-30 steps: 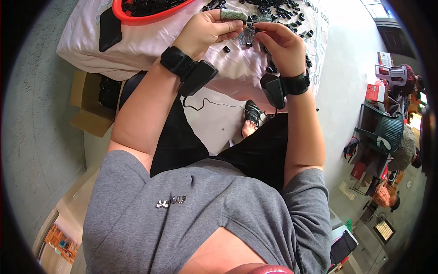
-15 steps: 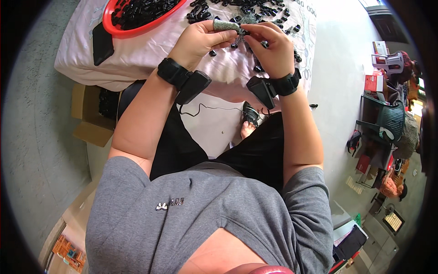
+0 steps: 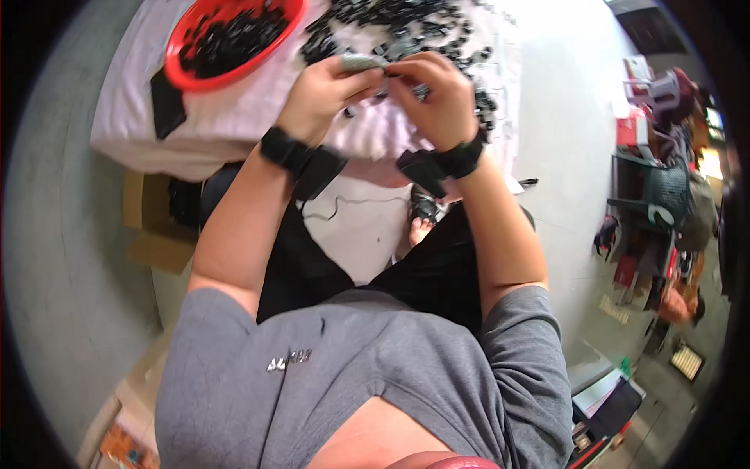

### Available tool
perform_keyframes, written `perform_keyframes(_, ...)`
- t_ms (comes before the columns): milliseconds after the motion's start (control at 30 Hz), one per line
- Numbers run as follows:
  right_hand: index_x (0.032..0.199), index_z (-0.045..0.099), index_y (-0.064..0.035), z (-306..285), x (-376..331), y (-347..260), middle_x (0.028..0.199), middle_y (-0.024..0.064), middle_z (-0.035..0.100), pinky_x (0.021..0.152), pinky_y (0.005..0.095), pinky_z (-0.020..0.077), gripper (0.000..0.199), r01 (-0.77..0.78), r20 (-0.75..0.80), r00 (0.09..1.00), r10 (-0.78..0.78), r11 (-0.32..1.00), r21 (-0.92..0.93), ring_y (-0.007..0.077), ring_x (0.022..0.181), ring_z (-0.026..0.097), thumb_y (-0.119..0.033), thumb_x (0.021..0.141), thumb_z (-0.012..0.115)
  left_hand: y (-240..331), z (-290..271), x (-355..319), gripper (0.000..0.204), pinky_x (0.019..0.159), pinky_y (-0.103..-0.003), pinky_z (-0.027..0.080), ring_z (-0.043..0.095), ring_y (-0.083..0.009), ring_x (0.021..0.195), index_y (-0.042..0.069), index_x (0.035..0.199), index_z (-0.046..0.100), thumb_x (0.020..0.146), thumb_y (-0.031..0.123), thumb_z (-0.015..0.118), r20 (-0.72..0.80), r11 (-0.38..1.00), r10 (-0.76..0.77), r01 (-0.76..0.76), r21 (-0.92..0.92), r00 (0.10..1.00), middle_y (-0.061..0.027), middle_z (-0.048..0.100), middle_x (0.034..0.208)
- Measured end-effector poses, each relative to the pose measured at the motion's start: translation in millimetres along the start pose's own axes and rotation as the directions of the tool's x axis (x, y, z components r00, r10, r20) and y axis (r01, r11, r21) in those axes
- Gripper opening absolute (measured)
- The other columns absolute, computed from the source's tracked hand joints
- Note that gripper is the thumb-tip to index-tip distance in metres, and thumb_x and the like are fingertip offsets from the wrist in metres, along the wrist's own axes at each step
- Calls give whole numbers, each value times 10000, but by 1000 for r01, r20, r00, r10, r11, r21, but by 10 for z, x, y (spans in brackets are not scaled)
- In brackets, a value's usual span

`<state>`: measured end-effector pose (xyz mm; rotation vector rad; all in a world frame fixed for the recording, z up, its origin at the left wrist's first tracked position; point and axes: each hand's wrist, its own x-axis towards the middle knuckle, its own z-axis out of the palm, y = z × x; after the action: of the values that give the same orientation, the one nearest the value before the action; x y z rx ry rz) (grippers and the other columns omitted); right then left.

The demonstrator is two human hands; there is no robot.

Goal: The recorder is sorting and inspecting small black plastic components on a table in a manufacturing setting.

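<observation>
My left hand (image 3: pixel 319 98) and my right hand (image 3: pixel 437 102) meet above the table's near side, fingers pinched together. Between their fingertips is a small black piece (image 3: pixel 388 73), mostly covered and blurred, so its exact kind is unclear. A grey-green cloth finger sleeve (image 3: pixel 362 61) wraps the index finger of my left hand. Just beyond the hands, many loose small black pieces (image 3: pixel 391 14) lie scattered on the pale pink cloth (image 3: pixel 226 129). A red basin (image 3: pixel 173 69) holding more black pieces stands to the left.
A flat black object (image 3: pixel 166 105) lies beside the basin near the cloth's left edge. Below the table on the left is an open cardboard box (image 3: pixel 148 246). Black devices are strapped to both wrists. A thin cable (image 3: pixel 351 199) runs across the floor; a green chair (image 3: pixel 660 187) stands far right.
The whole view has shifted, so table and basin appear lower and more basin shows. Both hands stay pinched together at the small black piece, slightly further left in the picture.
</observation>
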<state>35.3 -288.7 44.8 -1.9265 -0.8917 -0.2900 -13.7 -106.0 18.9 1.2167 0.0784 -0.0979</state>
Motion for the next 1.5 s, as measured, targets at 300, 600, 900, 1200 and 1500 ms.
perform_keyframes(300, 920, 698, -29, 116, -23, -20, 904, 112, 646, 689, 360, 556, 171, 150, -60, 988, -144, 983, 102, 293, 785, 656, 2, 752, 708, 9, -170, -76, 206, 685, -165, 473, 583, -41, 771, 24, 1134, 619, 969, 147, 622, 5, 987, -130, 130, -95, 992, 17, 630, 928)
perform_keyframes(600, 905, 715, -50, 28, -55, -275, 945, 96, 651, 804, 397, 519, 152, 187, -90, 979, -185, 982, 19, 298, 895, 642, -72, 754, 708, 142, -257, -117, 314, 773, -256, 565, 664, -133, 881, 9, 1155, 582, 956, 247, 635, 317, 920, -198, 287, -266, 928, -76, 680, 1018)
perform_keyframes(900, 999, 722, -58, -250, -315, -617, 988, 153, 683, 794, 377, 550, 206, 58, -63, 997, -45, 975, 215, 307, 898, 674, -149, 814, 712, 203, 4, -316, 357, 891, -295, 546, 661, -184, 984, -52, 1183, 583, 965, 228, 621, 382, 973, -66, 144, -179, 922, -128, 665, 1112)
perform_keyframes(1200, 1138, 673, -15, -362, -670, -921, 945, 155, 718, 757, 314, 558, 332, -91, -118, 984, 132, 950, 299, 214, 859, 714, -125, 829, 728, 341, 544, -786, 261, 824, -229, 512, 649, -102, 901, -37, 1117, 672, 975, 176, 617, 263, 966, 72, -132, 220, 962, -43, 694, 1007)
perform_keyframes(1500, 1079, 681, -24, -107, -1276, -1236, 877, 149, 699, 706, 326, 538, 268, -93, -54, 993, 107, 970, 225, 219, 765, 682, -127, 835, 727, -9, 443, -1557, 219, 796, -234, 518, 635, -87, 856, -20, 1047, 695, 966, 175, 635, 132, 976, 66, -92, 200, 989, -18, 686, 953)
